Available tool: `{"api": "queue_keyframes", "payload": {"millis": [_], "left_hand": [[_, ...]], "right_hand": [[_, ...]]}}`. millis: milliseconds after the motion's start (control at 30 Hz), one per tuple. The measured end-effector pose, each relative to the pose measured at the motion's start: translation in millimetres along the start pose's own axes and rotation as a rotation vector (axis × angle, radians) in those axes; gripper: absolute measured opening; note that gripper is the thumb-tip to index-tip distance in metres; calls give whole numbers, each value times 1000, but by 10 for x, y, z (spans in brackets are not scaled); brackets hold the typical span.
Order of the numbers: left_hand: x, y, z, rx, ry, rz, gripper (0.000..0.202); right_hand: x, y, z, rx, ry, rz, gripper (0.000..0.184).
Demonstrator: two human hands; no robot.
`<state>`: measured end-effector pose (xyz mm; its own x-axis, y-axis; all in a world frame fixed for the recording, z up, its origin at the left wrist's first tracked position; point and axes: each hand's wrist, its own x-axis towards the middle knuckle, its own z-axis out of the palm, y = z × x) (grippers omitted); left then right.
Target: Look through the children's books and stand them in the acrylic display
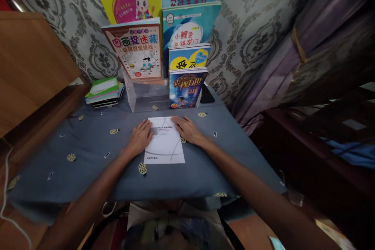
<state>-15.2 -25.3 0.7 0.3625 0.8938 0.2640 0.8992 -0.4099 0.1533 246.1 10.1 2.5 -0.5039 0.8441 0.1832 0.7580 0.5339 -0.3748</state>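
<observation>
A white booklet (pixel 164 146) with grey curved lines and small black print lies flat on the cloth-covered table in front of me. My left hand (pixel 141 136) rests at its upper left edge, palm down, fingers stretched out. On the other side, my right hand (pixel 187 128) touches the upper right corner, its fingers also extended and lying flat. Neither hand grips anything. Just beyond the booklet stands a clear acrylic rack (pixel 148 99) with several upright picture books, among them a dark blue one (pixel 187 90) at the front right.
A stack of small books (pixel 104 90) sits at the back left. Behind the rack's right side lies a black phone-like slab (pixel 207 94). The dark blue patterned tablecloth (pixel 90 133) hangs over the near edge. A wooden cabinet (pixel 35 54) stands left, a purple curtain (pixel 272 47) right.
</observation>
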Motion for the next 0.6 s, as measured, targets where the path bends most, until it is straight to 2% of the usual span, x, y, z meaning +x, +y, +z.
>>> {"api": "queue_keyframes", "payload": {"millis": [133, 233, 400, 600], "left_hand": [[80, -55, -45, -3, -40, 10, 47], [65, 16, -91, -3, -75, 52, 46], [14, 327, -89, -107, -144, 262, 47], [-111, 657, -99, -264, -298, 509, 54]], "right_hand": [[-14, -69, -7, -30, 11, 8, 44], [-16, -89, -12, -45, 7, 18, 44], [-6, -72, -8, -36, 6, 12, 44], [2, -15, 23, -27, -3, 2, 46]]}}
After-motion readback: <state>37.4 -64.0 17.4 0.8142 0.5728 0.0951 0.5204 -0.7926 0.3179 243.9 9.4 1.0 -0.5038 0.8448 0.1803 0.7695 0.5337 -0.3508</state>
